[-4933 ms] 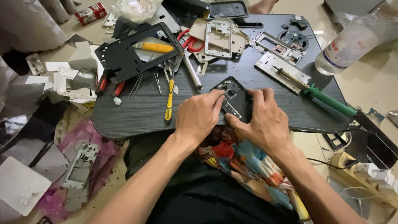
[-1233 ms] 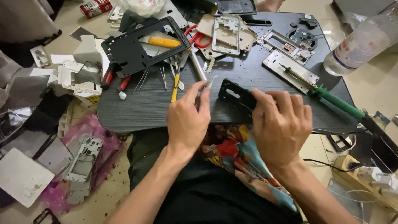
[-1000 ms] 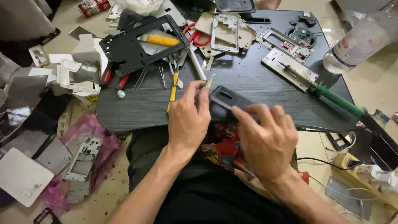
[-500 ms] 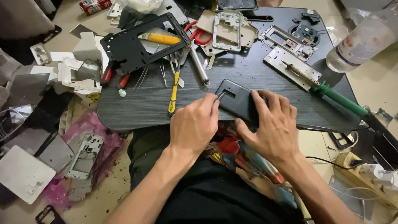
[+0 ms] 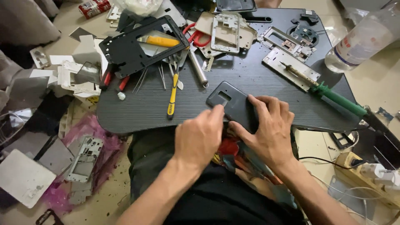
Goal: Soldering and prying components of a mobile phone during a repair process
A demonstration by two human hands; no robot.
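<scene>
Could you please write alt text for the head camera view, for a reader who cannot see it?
Two bare hands, left hand and right hand, hold a dark phone back cover at the near edge of a black lap desk. Scattered across the desk are a yellow-handled tool, a green-handled soldering iron and metal phone frames.

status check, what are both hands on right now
Both hands on dark phone back cover at tray edge: left hand at its near edge, right hand pressing on top. Yellow-handled tool beside, untouched.

head view | worn on head | looks steeply down, forward | close over black lap table (image 5: 137, 108)
</scene>
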